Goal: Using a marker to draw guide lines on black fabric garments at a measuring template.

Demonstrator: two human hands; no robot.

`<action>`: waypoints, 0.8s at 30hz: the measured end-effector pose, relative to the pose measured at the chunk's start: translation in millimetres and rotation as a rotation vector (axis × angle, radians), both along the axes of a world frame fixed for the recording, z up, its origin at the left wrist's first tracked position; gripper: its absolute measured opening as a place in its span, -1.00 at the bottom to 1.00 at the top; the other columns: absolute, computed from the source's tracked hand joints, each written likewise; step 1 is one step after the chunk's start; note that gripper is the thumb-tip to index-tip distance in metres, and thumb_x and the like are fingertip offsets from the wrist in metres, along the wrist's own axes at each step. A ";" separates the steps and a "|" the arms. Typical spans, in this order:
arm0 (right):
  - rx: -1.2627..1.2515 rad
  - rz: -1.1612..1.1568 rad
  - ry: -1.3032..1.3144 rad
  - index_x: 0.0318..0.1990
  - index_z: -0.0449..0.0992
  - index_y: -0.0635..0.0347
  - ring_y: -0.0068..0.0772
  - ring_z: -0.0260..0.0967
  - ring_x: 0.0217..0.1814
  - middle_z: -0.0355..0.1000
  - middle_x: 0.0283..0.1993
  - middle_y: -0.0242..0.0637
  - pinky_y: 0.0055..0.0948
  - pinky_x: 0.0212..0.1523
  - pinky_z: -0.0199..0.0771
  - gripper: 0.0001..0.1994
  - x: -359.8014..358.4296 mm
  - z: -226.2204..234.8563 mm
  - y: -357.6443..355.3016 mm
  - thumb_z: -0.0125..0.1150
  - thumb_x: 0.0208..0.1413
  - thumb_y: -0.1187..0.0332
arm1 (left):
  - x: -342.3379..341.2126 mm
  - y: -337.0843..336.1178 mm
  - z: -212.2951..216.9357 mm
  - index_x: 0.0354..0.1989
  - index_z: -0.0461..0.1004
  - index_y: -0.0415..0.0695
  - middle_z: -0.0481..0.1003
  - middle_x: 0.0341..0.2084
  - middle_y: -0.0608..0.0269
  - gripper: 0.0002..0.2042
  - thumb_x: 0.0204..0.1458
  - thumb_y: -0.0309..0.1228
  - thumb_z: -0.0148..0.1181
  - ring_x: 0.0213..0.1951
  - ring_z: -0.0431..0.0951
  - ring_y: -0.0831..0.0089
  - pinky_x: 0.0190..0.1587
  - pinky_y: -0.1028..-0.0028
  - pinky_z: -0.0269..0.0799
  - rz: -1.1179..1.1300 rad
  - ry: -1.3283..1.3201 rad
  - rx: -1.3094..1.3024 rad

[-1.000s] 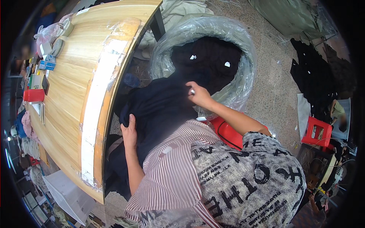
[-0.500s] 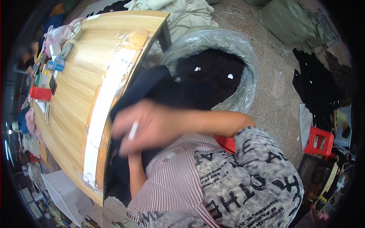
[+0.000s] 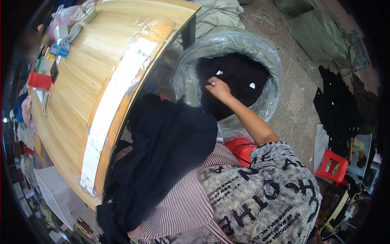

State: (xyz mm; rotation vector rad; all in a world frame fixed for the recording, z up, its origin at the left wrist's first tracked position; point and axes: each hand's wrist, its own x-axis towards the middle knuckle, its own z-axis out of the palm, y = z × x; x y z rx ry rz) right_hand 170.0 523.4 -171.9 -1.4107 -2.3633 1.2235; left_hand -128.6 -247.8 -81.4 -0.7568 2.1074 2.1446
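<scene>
My right hand (image 3: pixel 220 89) is stretched over a round bag (image 3: pixel 273 69) lined with clear plastic. Its fingers are curled together, and a small whitish bit shows at them, too small to name. Below the hand, in the bag, lies black cloth (image 3: pixel 239 77) with two white tags on it. A dark navy garment (image 3: pixel 174 130) is draped across my lap, against the table edge. My left hand is almost wholly hidden by this garment; only a patch of skin (image 3: pixel 134 232) shows at the lower left, its fingers out of sight.
A wooden table (image 3: pixel 77 101) with a white taped strip along its edge stands at the left; a red container (image 3: pixel 39 81) and a phone (image 3: pixel 54 72) are on it. At the right are a red stool (image 3: pixel 332 164), black cloth (image 3: pixel 339 110) and a green sack (image 3: pixel 321 36).
My right hand has moved from over my lap near the table edge out to the bag. The navy garment now lies spread over my lap and covers my left arm. The view has shifted slightly.
</scene>
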 end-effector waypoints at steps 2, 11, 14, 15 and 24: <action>0.005 -0.005 -0.212 -0.01 0.44 0.24 -0.03 0.42 0.04 0.47 -0.04 0.02 -0.25 0.02 0.41 -0.44 32.3 -13.6 5.6 0.34 -0.09 0.03 | 131.2 34.0 -38.0 0.13 0.24 -0.29 0.43 -0.05 0.01 -0.58 0.11 -0.41 0.11 -0.05 0.47 0.23 -0.08 0.39 0.43 0.091 -0.124 0.052; -0.795 -0.428 0.720 -0.47 0.38 0.10 -0.62 0.08 -0.78 0.19 -0.63 -0.49 -0.56 -0.80 0.01 -0.87 9.8 45.6 -15.2 0.24 -0.01 0.39 | 186.0 257.1 121.7 0.08 0.25 -0.31 0.48 -0.22 0.03 -0.67 0.15 -0.48 0.02 -0.21 0.51 0.33 -0.17 0.49 0.47 0.122 0.432 -0.466; -0.659 -0.172 1.035 -0.43 0.42 0.06 -0.72 0.05 -0.78 0.25 -0.60 -0.57 -0.67 -0.79 0.03 -0.90 -4.8 189.3 20.6 0.19 0.06 0.33 | 157.0 281.3 147.3 0.02 0.30 -0.32 0.48 -0.31 0.09 -0.73 0.15 -0.54 0.00 -0.28 0.51 0.38 -0.18 0.50 0.46 -0.077 0.502 -0.371; -0.687 -0.071 1.166 -0.42 0.43 0.04 -0.74 0.06 -0.77 0.25 -0.61 -0.59 -0.70 -0.78 0.01 -0.90 -7.9 215.7 31.4 0.18 0.07 0.31 | 143.4 291.1 149.6 -0.01 0.32 -0.33 0.48 -0.32 0.11 -0.76 0.14 -0.58 0.00 -0.30 0.50 0.41 -0.18 0.51 0.46 -0.198 0.518 -0.292; -0.267 0.320 1.236 -0.51 0.42 0.09 -0.69 0.22 -0.69 0.36 -0.62 -0.50 -0.65 -0.69 0.22 -0.87 -51.1 383.4 24.3 0.19 0.04 0.38 | 125.5 441.1 178.6 -0.19 0.46 -0.29 0.52 -0.33 0.23 -0.87 0.10 -0.64 0.06 -0.28 0.52 0.53 -0.15 0.59 0.42 -0.927 0.634 -0.015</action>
